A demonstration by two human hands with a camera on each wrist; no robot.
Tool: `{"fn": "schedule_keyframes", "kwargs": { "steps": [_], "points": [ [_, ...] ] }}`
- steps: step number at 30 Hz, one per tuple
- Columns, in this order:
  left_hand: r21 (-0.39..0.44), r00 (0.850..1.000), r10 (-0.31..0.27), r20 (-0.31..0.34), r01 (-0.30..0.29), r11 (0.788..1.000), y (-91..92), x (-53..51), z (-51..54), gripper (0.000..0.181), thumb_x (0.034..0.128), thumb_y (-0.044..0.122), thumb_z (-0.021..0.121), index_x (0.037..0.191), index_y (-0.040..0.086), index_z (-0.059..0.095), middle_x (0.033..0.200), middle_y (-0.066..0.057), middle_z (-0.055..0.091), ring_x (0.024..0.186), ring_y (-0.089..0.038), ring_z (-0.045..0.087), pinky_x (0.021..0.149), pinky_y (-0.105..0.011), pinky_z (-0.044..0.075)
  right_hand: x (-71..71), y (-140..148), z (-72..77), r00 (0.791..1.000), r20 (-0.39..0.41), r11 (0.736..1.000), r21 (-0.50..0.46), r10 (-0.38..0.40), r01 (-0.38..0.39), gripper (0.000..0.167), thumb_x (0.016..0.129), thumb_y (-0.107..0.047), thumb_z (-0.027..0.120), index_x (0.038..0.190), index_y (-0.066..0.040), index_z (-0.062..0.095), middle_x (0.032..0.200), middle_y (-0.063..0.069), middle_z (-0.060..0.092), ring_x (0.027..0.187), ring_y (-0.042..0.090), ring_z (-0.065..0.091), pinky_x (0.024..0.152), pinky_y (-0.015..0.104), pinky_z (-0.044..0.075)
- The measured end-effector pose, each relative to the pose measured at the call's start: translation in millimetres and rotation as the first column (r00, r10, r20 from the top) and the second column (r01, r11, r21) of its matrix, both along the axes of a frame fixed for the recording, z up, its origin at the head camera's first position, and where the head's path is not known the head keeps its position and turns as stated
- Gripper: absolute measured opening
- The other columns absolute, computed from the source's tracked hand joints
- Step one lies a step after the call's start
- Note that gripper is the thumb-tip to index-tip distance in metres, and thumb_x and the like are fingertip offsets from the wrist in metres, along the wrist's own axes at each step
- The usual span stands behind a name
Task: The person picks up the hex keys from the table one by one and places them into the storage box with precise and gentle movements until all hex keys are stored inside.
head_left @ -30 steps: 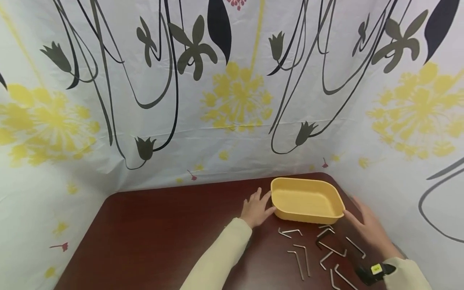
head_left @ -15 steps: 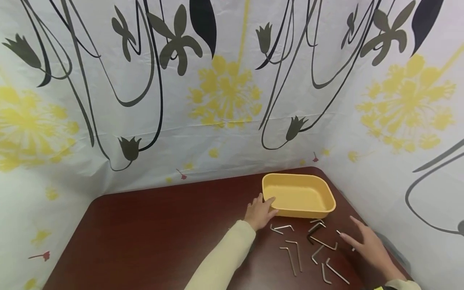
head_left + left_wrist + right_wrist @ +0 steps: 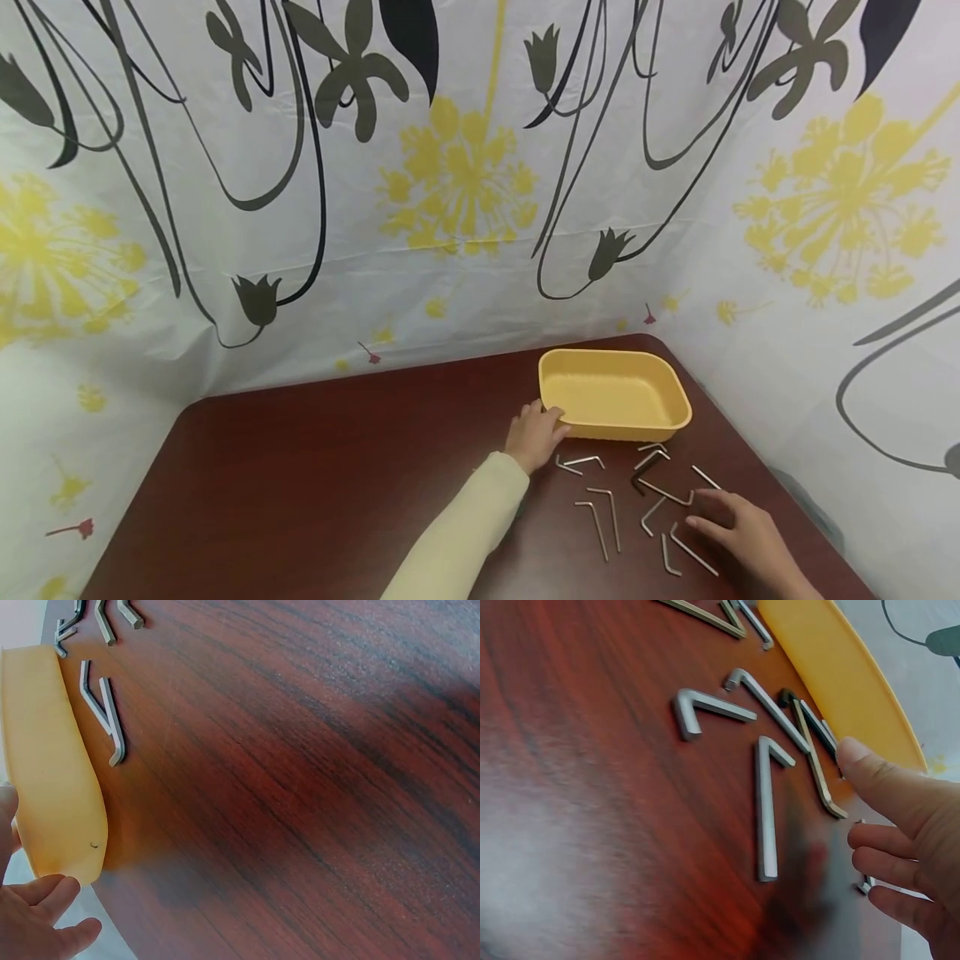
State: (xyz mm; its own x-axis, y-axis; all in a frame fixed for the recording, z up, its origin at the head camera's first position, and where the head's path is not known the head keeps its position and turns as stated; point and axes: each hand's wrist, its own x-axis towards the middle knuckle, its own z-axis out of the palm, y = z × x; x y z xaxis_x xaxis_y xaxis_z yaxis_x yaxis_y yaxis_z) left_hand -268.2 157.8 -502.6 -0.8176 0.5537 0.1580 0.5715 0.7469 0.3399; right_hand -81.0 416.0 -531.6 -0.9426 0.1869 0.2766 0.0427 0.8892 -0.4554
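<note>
A yellow container (image 3: pixel 615 433) stands at the table's back right. The left hand (image 3: pixel 531 437) holds its near left corner, fingers over the rim; in the left wrist view fingertips of this hand (image 3: pixel 41 919) touch the end of the container (image 3: pixel 56 765). Several L-shaped hex keys (image 3: pixel 615 521) lie in front of the container. Over the right side of these keys is the right hand (image 3: pixel 742 533), fingers slightly bent and apart. In the right wrist view that hand (image 3: pixel 915 840) holds nothing, beside a silver key (image 3: pixel 766 817) and a brass-toned one (image 3: pixel 816 765).
The dark red-brown table (image 3: pixel 315 492) extends to the left. A patterned cloth (image 3: pixel 420 275) hangs behind it and along both sides. One key (image 3: pixel 707 477) lies near the table's right edge, partly behind the right hand.
The right hand has left the container's right side and moved toward the near hex keys. The left hand has shifted its fingers over the container's rim. The head view has shifted slightly.
</note>
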Motion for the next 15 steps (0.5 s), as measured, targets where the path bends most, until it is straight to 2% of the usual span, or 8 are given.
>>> {"fn": "schedule_keyframes", "kwargs": {
  "steps": [3, 7, 11, 15],
  "points": [
    [0.009, 1.0, -0.005, -0.009, 0.005, 1.0, -0.4, -0.6, -0.2, 0.034, 0.0909, 0.04, 0.052, 0.118, 0.021, 0.06, 0.109, -0.006, 0.056, 0.096, -0.021, 0.052, 0.075, -0.035, 0.046, 2.9, -3, -2.0, 0.999, 0.042, 1.0, -0.022, -0.012, 0.013, 0.038, 0.065, -0.031, 0.081, 0.094, -0.01, 0.068, 0.09, 0.005, 0.066, 0.083, 0.023, 0.061, 0.069, 0.041, 0.047],
    [0.011, 1.0, 0.003, -0.013, -0.003, 1.0, 0.3, -1.5, -1.7, 0.032, 0.0921, 0.039, 0.051, 0.117, 0.021, 0.061, 0.105, -0.004, 0.056, 0.093, -0.019, 0.052, 0.072, -0.033, 0.046, 7.0, -5, -4.2, 0.994, 0.109, 0.997, -0.07, -0.015, 0.022, 0.035, 0.064, -0.028, 0.082, 0.09, -0.01, 0.067, 0.079, -0.002, 0.063, 0.066, 0.003, 0.055, 0.057, 0.027, 0.046],
    [0.011, 1.0, 0.011, -0.017, -0.011, 1.0, 1.4, -1.5, -2.7, 0.031, 0.0935, 0.038, 0.049, 0.116, 0.021, 0.062, 0.104, -0.003, 0.055, 0.092, -0.018, 0.052, 0.072, -0.032, 0.046, 10.7, -4, -9.5, 0.994, 0.112, 0.997, -0.07, -0.01, 0.018, 0.035, 0.063, -0.026, 0.083, 0.089, -0.009, 0.066, 0.075, -0.005, 0.059, 0.062, -0.001, 0.052, 0.055, 0.024, 0.045],
    [0.008, 1.0, 0.018, -0.022, -0.018, 1.0, 2.2, -0.6, -3.1, 0.031, 0.0935, 0.038, 0.049, 0.116, 0.021, 0.062, 0.103, -0.003, 0.055, 0.092, -0.018, 0.052, 0.072, -0.032, 0.046, 13.9, -5, -15.5, 0.998, 0.055, 0.999, -0.046, -0.007, 0.009, 0.032, 0.059, -0.021, 0.085, 0.083, -0.011, 0.067, 0.072, -0.009, 0.054, 0.06, -0.003, 0.048, 0.053, 0.024, 0.043]
  ]
}}
